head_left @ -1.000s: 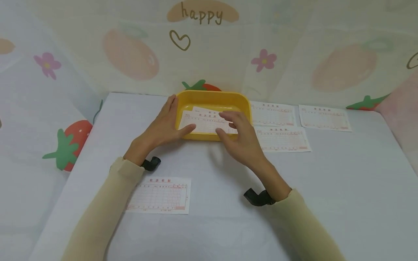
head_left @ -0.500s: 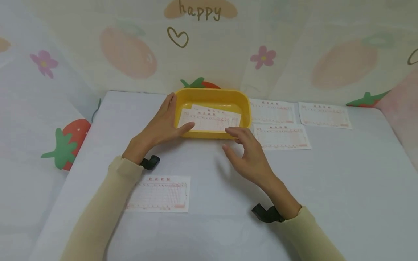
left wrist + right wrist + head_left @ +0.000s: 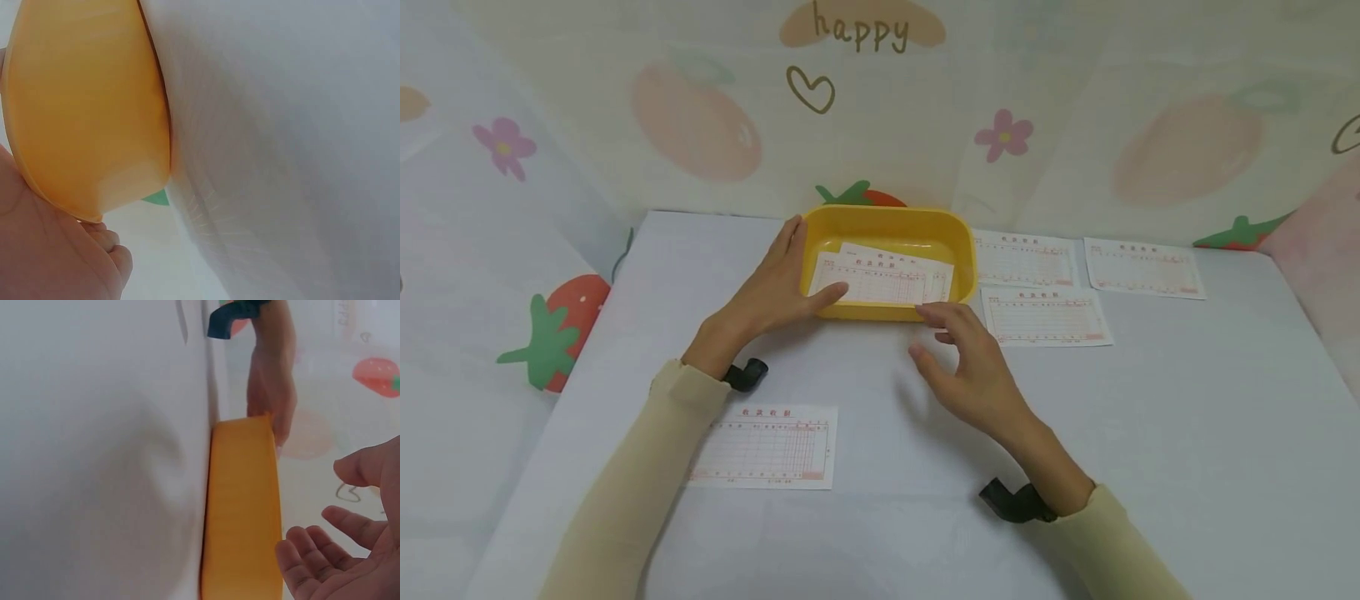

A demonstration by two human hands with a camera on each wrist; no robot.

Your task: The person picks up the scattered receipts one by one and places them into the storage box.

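In the head view, the left hand (image 3: 760, 287) spans the near end of the tray (image 3: 887, 315), fingers along its outside and thumb over the front rim — probably to steady so light a thing. Within that grip, just past the thumb, lie the front slip (image 3: 868, 282) and the rear slip (image 3: 887, 251), flat and overlapping, apparently kept together by the walls. The right hand (image 3: 973, 367) holds nothing: its fingers are loosely bent, thumb well apart, near the front rim. Beyond it three slips (image 3: 1047, 317) lie on the table, and a lone slip (image 3: 767, 450) is partly hidden by the left sleeve (image 3: 647, 467); spread like this, each should be easy to pick.

The left wrist view shows palm against rim, fingertips round the corner.

In the right wrist view, the right fingers are beside the tray's rim — whether touching, I cannot tell.
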